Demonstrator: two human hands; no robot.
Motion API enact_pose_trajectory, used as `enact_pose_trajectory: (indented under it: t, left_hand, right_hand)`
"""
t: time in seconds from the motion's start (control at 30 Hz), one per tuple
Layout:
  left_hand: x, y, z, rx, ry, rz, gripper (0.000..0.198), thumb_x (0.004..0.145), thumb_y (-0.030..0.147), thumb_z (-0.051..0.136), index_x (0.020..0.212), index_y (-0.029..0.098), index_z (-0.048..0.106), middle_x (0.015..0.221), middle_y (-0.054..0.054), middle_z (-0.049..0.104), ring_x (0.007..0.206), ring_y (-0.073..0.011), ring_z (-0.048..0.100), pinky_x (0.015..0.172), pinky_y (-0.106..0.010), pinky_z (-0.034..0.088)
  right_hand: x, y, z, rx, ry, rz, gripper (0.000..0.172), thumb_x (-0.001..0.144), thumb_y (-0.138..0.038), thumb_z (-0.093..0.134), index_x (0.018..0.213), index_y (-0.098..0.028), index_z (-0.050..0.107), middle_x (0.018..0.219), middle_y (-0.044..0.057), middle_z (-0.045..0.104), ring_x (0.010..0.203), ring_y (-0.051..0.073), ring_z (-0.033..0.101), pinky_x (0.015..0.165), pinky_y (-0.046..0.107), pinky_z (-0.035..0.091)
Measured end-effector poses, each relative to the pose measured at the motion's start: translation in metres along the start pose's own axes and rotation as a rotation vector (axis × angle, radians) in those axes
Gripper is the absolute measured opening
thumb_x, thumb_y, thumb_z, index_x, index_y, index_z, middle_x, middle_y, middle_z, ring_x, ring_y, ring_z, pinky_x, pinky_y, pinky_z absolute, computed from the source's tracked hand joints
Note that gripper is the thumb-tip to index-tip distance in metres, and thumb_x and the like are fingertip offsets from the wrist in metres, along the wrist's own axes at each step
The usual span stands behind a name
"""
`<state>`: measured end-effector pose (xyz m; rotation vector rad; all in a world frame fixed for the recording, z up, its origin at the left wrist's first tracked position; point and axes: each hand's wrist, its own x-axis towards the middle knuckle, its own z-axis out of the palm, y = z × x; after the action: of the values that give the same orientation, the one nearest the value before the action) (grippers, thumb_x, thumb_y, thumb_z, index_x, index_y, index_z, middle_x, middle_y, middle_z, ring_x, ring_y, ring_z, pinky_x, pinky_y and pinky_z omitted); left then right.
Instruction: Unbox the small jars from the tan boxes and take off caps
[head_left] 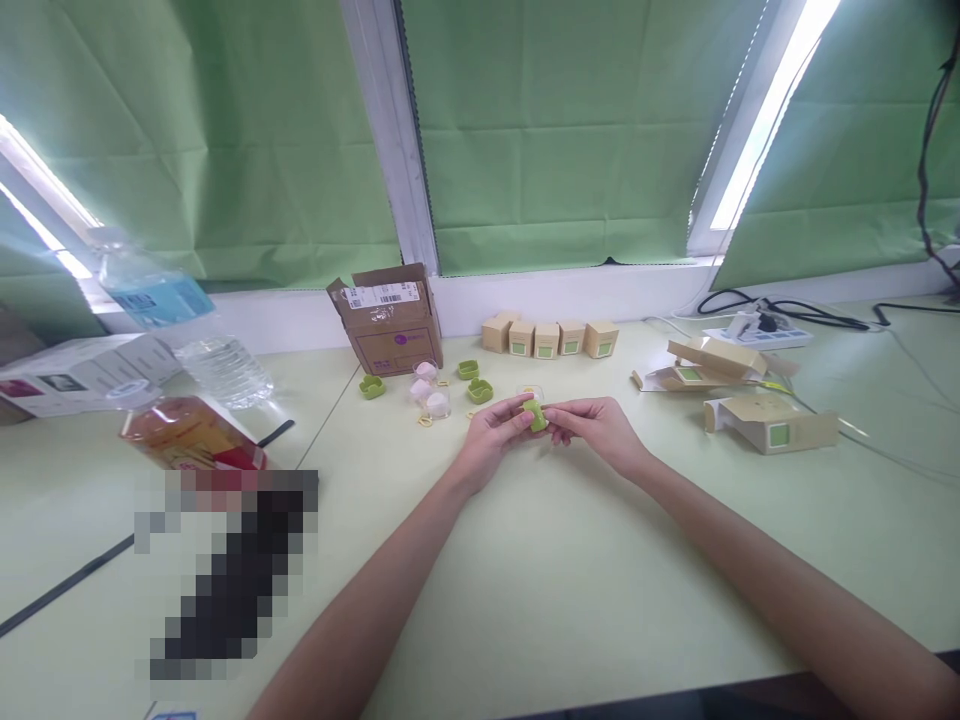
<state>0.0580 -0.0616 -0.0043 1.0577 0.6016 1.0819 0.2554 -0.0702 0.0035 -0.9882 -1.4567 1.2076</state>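
My left hand and my right hand meet above the middle of the table, both with fingers pinched on a small green piece. It looks like the green hollow pieces lying to the left. Just behind my fingers sits a small clear container with something yellow in it, partly hidden. Left of my hands are clear cups with pale pink contents and small yellow pieces. Two more green pieces, one near and one farther left, rest on the tabletop.
An opened brown carton and a row of small tan boxes stand along the wall. Flattened tan boxes lie at right, before a power strip with cables. At left are a water bottle and an amber drink bottle.
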Motion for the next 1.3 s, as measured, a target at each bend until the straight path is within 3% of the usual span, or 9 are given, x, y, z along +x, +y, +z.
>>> enact_pose_trajectory:
  t: [0.07,0.17,0.37,0.57,0.7,0.93,1.13,1.23,1.3]
  left_hand:
    - [0.001,0.001,0.000,-0.017,0.028,0.000,0.047,0.080,0.030,0.084,0.122,0.013,0.071,0.109,-0.011,0.075,0.097,-0.0215,0.072,0.105,-0.046,0.052]
    - [0.001,0.001,0.001,-0.013,0.061,-0.008,0.048,0.080,0.032,0.084,0.119,0.013,0.065,0.104,-0.011,0.077,0.089,-0.0208,0.074,0.103,-0.046,0.053]
    - [0.001,-0.002,0.002,-0.027,0.101,0.000,0.045,0.069,0.029,0.092,0.091,0.016,0.056,0.089,-0.004,0.076,0.082,-0.0195,0.076,0.099,-0.048,0.057]
    - [0.002,-0.005,0.003,0.021,0.124,0.005,0.041,0.071,0.034,0.091,0.095,0.011,0.067,0.096,-0.009,0.078,0.087,-0.0215,0.076,0.103,-0.049,0.056]
    - [0.003,-0.006,0.004,0.061,0.182,0.006,0.043,0.070,0.038,0.091,0.095,0.010,0.071,0.096,-0.011,0.079,0.087,-0.0226,0.077,0.102,-0.046,0.057]
    - [0.002,-0.005,0.006,0.197,0.171,0.010,0.041,0.068,0.041,0.090,0.093,0.012,0.076,0.091,-0.006,0.077,0.083,-0.0175,0.072,0.086,-0.033,0.059]
    - [-0.001,-0.005,0.013,0.442,0.106,0.044,0.036,0.071,0.043,0.086,0.072,0.013,0.068,0.073,-0.001,0.070,0.074,-0.0156,0.066,0.071,-0.027,0.051]
    - [-0.003,-0.007,0.015,0.357,0.047,0.031,0.040,0.068,0.040,0.089,0.080,0.015,0.061,0.083,-0.004,0.073,0.082,-0.0194,0.071,0.077,-0.031,0.055]
    - [-0.004,-0.009,0.016,0.306,0.020,0.036,0.046,0.067,0.037,0.091,0.091,0.017,0.058,0.089,-0.006,0.075,0.084,-0.0211,0.073,0.078,-0.035,0.058]
  right_hand:
    - [0.000,-0.002,0.001,0.011,0.014,-0.015,0.043,0.077,-0.053,0.080,0.101,-0.017,0.082,0.078,0.006,0.077,0.070,0.018,0.068,0.067,0.034,0.057]
    - [0.000,-0.003,0.002,-0.017,0.087,-0.046,0.039,0.076,-0.052,0.081,0.094,-0.017,0.082,0.077,0.007,0.078,0.071,0.019,0.068,0.069,0.035,0.057]
    - [0.000,0.002,0.002,-0.016,0.088,-0.020,0.035,0.074,-0.052,0.082,0.081,-0.017,0.081,0.068,0.005,0.074,0.064,0.017,0.064,0.063,0.032,0.053]
    - [-0.001,0.005,0.004,0.021,0.120,0.103,0.039,0.071,-0.057,0.083,0.076,-0.018,0.080,0.073,0.005,0.073,0.069,0.017,0.062,0.063,0.029,0.050]
    - [-0.004,0.005,0.010,-0.120,0.122,0.010,0.042,0.082,-0.060,0.071,0.077,-0.020,0.080,0.082,0.006,0.072,0.076,0.019,0.062,0.065,0.030,0.053]
    - [-0.007,0.012,0.019,-0.373,0.073,-0.188,0.035,0.086,-0.048,0.071,0.112,-0.026,0.078,0.100,0.007,0.064,0.087,0.021,0.065,0.065,0.031,0.058]
    - [-0.003,0.013,0.006,-0.498,-0.042,-0.304,0.053,0.087,-0.036,0.071,0.139,-0.029,0.061,0.123,0.009,0.063,0.103,0.024,0.066,0.079,0.037,0.062]
    - [-0.001,0.010,-0.003,-0.505,-0.141,-0.295,0.048,0.086,-0.036,0.071,0.133,-0.028,0.064,0.122,0.007,0.068,0.105,0.024,0.067,0.084,0.038,0.061]
    - [0.001,0.010,-0.008,-0.484,-0.130,-0.254,0.042,0.084,-0.037,0.073,0.124,-0.026,0.068,0.117,0.006,0.072,0.103,0.025,0.068,0.083,0.038,0.061]
